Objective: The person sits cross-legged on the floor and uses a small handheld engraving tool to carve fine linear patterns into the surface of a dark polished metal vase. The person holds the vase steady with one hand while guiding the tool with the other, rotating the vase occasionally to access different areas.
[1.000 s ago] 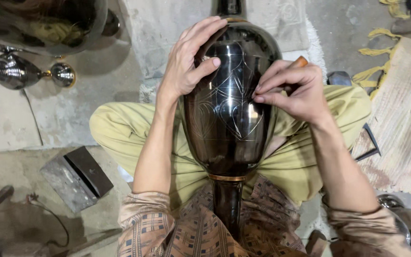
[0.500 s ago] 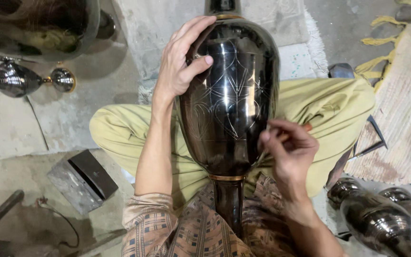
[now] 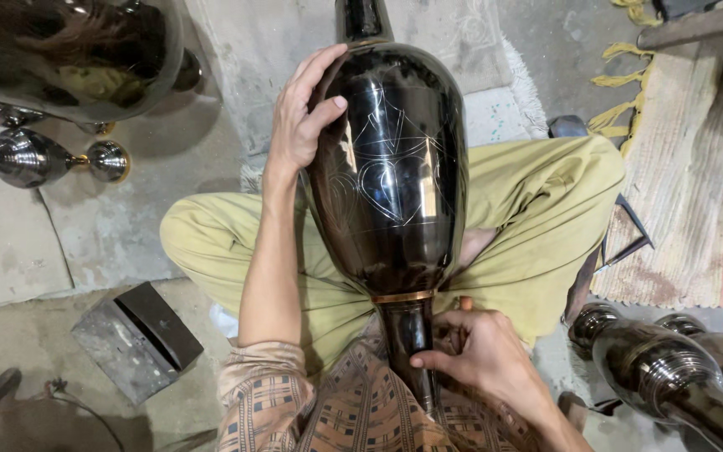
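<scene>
My right hand (image 3: 483,356) has dropped from the engraved belly of the black vase (image 3: 395,176) to pinch its neck; my left hand (image 3: 299,117) stays spread on the shoulder. The vase lies across my lap. More metal vases (image 3: 671,372) crowd right of it, a metal block (image 3: 135,339) left.

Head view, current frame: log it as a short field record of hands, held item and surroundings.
Held item: large black engraved vase, lying across the person's lap
Left hand: left hand spread on the vase's upper side
Right hand: right hand, fingers on the vase's narrow neck, holding a small tool that is partly hidden
Posture: seated cross-legged, yellow-green trousers
Nearby: metal block on the floor, shiny vases at lower right, woven mat
</scene>
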